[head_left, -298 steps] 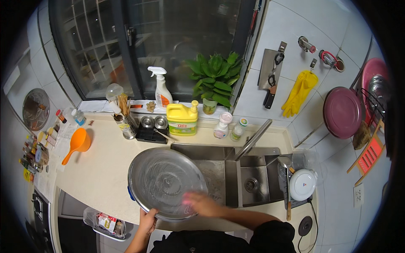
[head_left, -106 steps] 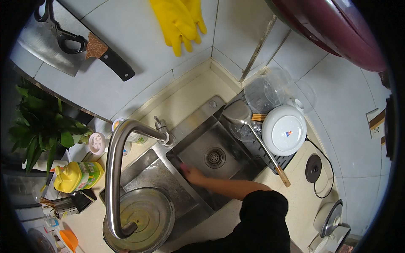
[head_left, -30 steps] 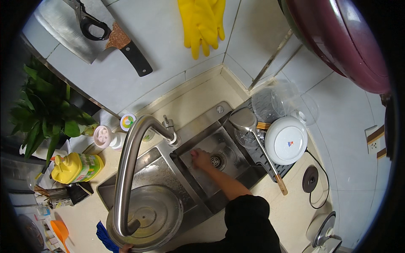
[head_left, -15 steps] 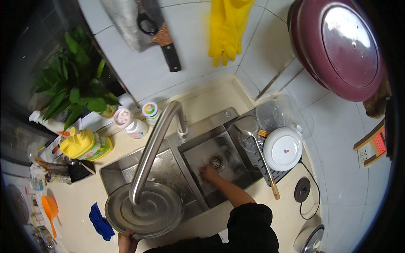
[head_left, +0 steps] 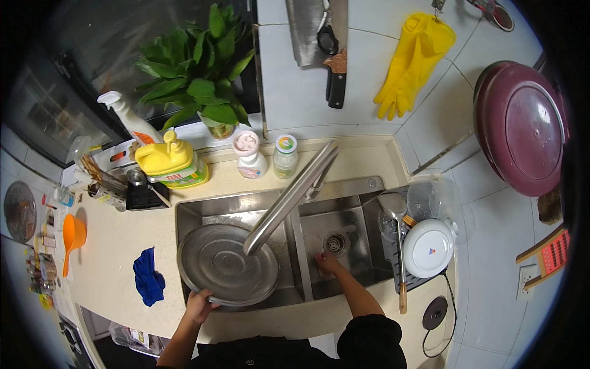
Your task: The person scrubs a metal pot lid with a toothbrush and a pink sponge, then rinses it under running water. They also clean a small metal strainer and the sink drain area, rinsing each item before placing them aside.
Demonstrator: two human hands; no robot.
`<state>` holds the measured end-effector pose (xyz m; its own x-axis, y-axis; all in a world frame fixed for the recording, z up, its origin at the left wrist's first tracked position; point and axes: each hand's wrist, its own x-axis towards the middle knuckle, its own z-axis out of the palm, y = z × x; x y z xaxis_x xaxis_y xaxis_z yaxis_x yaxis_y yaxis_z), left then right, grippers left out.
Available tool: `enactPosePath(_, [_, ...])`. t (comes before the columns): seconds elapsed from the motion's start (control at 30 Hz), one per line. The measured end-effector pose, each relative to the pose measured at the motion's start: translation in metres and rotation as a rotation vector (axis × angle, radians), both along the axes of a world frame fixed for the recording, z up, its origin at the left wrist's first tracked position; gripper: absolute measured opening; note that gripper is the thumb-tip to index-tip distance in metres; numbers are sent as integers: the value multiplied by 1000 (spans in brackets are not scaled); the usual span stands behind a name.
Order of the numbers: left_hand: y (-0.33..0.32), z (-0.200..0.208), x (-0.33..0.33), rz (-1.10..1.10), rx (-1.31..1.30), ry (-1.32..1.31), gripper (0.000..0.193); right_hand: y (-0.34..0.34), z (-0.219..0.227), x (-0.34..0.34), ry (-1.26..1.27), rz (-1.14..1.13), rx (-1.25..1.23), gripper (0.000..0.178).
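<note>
My left hand (head_left: 200, 305) grips the near rim of a large round grey metal piece (head_left: 228, 264) with concentric rings, a lid or a shallow pan. It lies tilted over the left sink basin (head_left: 187, 212), below the spout of the steel faucet (head_left: 289, 200). No stream of water from the spout can be made out. Down in the right sink basin (head_left: 319, 218), my right hand (head_left: 327, 264) is near the drain (head_left: 335, 244). Its fingers look curled together, and whatever they may hold is hidden.
A blue cloth (head_left: 149, 277) and an orange ladle (head_left: 74, 237) lie on the left counter. Behind the sink stand a yellow jug (head_left: 169, 161), a white bottle (head_left: 249, 161) and a jar (head_left: 285, 157). Right of it, a spatula (head_left: 401, 246) and a white bowl (head_left: 429, 249) rest on a drying mat.
The view has shifted, so the scene sits differently in the picture. The round metal piece now sits farther over the left basin. My right hand stays by the drain.
</note>
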<state>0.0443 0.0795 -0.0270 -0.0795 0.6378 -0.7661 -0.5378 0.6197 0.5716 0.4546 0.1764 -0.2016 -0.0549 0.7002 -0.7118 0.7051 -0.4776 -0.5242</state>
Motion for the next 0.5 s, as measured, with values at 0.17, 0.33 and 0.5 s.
enactPosePath(0.17, [14, -43, 13, -24, 6, -106, 36, -13, -14, -4, 30, -56, 123, 48])
enactPosePath(0.33, [22, -76, 25, 5, -63, -104, 35, -10, 10, 1, 43, -141, 115, 43])
enactPosePath(0.5, [-2, -149, -1, 89, -247, -167, 31, -5, -31, 27, -225, -14, 441, 41])
